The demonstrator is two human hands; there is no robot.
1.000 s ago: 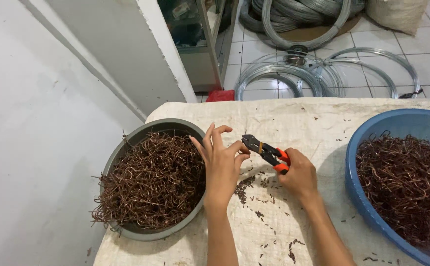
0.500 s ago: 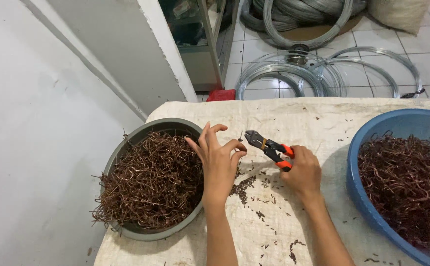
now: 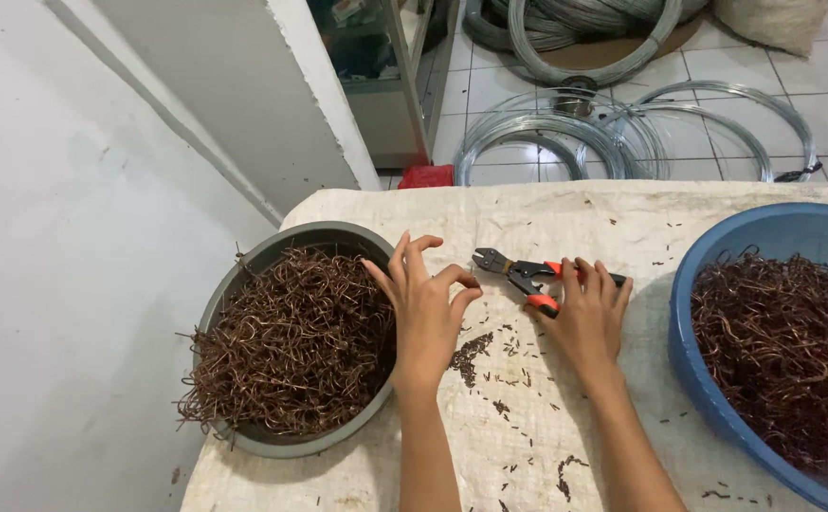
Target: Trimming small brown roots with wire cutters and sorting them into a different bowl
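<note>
My right hand (image 3: 586,318) grips a pair of cutting pliers (image 3: 518,271) with orange and black handles, jaws pointing left and slightly apart. My left hand (image 3: 425,303) hovers just left of the jaws, thumb and fingers pinched together; whether a wire piece sits between them I cannot tell. It lies by the right rim of a grey bowl (image 3: 238,284) heaped with bent brown wire pieces (image 3: 291,346). At the right a blue basin (image 3: 717,284) holds more tangled brown wire (image 3: 793,351). Small wire cuttings (image 3: 475,353) lie on the cloth below my hands.
The table is covered with a pale woven cloth (image 3: 527,213). Coils of silver wire (image 3: 565,133) lie on the tiled floor beyond the table. A white wall panel (image 3: 243,104) stands at the left, a small red object (image 3: 430,175) by the far edge.
My left hand has drawn its fingers into a pinch beside the plier jaws. The pliers have levelled out and shifted slightly left.
</note>
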